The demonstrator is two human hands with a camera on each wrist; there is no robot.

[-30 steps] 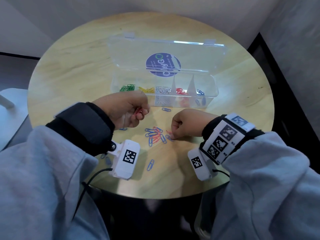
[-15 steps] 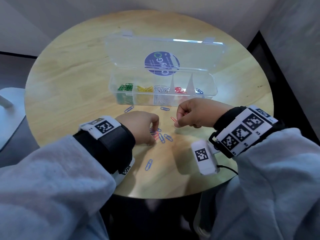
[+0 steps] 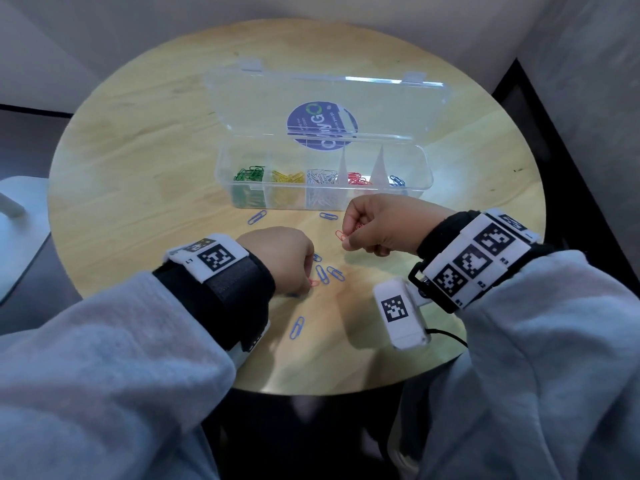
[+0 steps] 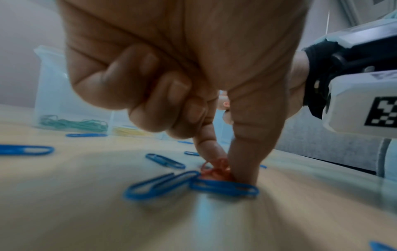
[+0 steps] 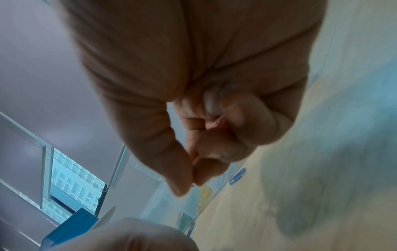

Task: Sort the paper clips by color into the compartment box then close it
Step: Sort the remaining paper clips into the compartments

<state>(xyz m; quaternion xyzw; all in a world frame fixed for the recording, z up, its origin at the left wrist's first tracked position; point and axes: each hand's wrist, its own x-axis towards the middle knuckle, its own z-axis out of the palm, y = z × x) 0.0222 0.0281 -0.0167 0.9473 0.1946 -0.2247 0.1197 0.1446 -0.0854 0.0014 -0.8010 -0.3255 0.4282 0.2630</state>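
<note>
A clear compartment box [image 3: 427, 168] stands open on the round table, its lid [image 3: 263, 109] tilted back. Its compartments hold green [image 3: 248, 174], yellow [image 3: 286, 176], white [image 3: 322, 176], red [image 3: 358, 180] and blue [image 3: 396, 181] clips. My right hand [image 3: 346, 235] hovers just in front of the box and pinches a red clip [image 3: 341, 234]. My left hand [image 3: 304, 282] is down on the table among loose blue clips [image 3: 322, 273]; in the left wrist view its thumb and forefinger pinch red clips [image 4: 217, 169] against the wood.
Loose blue clips lie near the box front [image 3: 257, 217] [image 3: 328, 215] and toward the near table edge [image 3: 297, 328]. The round wooden table [image 3: 138, 161] ends close to my body. A white chair [image 3: 17, 216] stands at the left.
My right hand has lifted off the table toward the box with a red clip. My left hand came down from mid-air onto the clip pile.
</note>
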